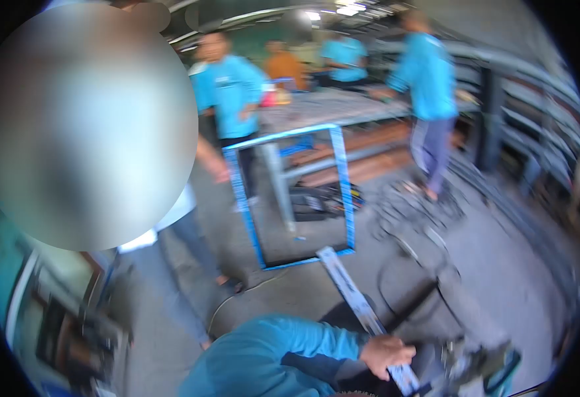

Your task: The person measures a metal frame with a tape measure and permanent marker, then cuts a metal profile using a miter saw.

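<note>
My left hand [386, 356] reaches in from the lower left in a teal sleeve [283, 337]. Its fingers are closed around the near part of a long, flat bar [349, 288] with a pale, blue-marked surface. The bar slants away from me, and its far end overlaps the lower edge of a blue-edged rectangular frame [350, 198]. Beside my hand, at the lower right, is a blurred machine [482, 367] with a green part. My right hand is out of view.
Coiled cables [415, 212] lie on the concrete floor. A person [171, 264] stands at the left, close to the frame. Other people in blue shirts stand around a long workbench [343, 106]. Racks of long stock [528, 112] line the right side.
</note>
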